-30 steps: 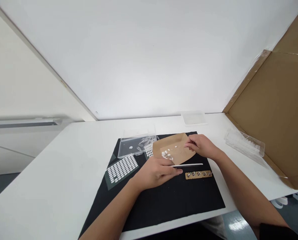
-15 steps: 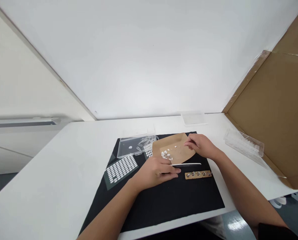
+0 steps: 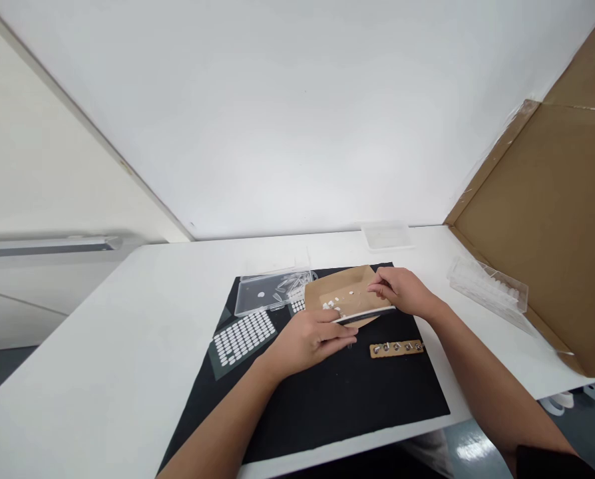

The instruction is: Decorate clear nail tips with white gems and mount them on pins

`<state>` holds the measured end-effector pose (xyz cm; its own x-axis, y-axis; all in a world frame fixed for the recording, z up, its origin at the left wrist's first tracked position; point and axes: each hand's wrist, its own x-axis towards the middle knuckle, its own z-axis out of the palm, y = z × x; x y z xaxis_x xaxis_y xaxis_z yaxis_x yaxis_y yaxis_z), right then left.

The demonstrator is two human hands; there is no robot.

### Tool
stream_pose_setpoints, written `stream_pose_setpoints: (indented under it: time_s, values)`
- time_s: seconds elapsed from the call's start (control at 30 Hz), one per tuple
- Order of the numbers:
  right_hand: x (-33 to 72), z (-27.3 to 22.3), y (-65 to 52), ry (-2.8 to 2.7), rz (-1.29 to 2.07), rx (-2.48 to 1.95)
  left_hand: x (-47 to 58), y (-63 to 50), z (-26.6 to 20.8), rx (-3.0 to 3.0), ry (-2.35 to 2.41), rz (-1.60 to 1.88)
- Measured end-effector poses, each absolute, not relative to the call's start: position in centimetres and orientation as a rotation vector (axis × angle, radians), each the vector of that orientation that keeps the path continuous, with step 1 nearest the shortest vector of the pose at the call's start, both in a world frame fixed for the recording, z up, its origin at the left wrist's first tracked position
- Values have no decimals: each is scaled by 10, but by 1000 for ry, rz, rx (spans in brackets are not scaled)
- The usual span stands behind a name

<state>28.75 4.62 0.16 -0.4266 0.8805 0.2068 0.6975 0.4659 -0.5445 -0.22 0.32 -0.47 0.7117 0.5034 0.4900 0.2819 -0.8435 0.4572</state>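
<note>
My left hand is closed on a thin, flat strip with a white top edge and a dark side. That strip slants up to the right, over the near part of a brown paper sheet. Small white pieces lie scattered on the paper. At the paper's right end, my right hand has thumb and fingertips pressed together; whatever is between them is too small to make out. Near the right hand, a tan strip with several round metallic parts lies on the black mat.
A clear plastic case of transparent pieces stands behind a sheet of white oval stickers. A clear lid lies near the wall. Right of the mat is a clear box, beside a cardboard panel.
The strip in my left hand has tipped and swung up at its right end, and now shows its dark side over the paper. My right hand has hardly moved.
</note>
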Motion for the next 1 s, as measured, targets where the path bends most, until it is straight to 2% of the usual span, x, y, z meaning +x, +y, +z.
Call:
stream_pose_setpoints:
  time_s: [0.4, 0.6, 0.8, 1.0]
  values:
    - [282, 15, 34, -1931, 417, -1242, 0, 3, -17, 2236, 1130, 1072]
    - [265, 12, 20, -2032, 284, -1096, 9, -4, -14, 2284, 1037, 1006]
    - [260, 7, 19, -2061, 107, -1139, 14, -11, -13, 2327, 1000, 1012]
    - [255, 2, 17, -2018, 75, -1182, 15, -11, -11, 2311, 1019, 1011]
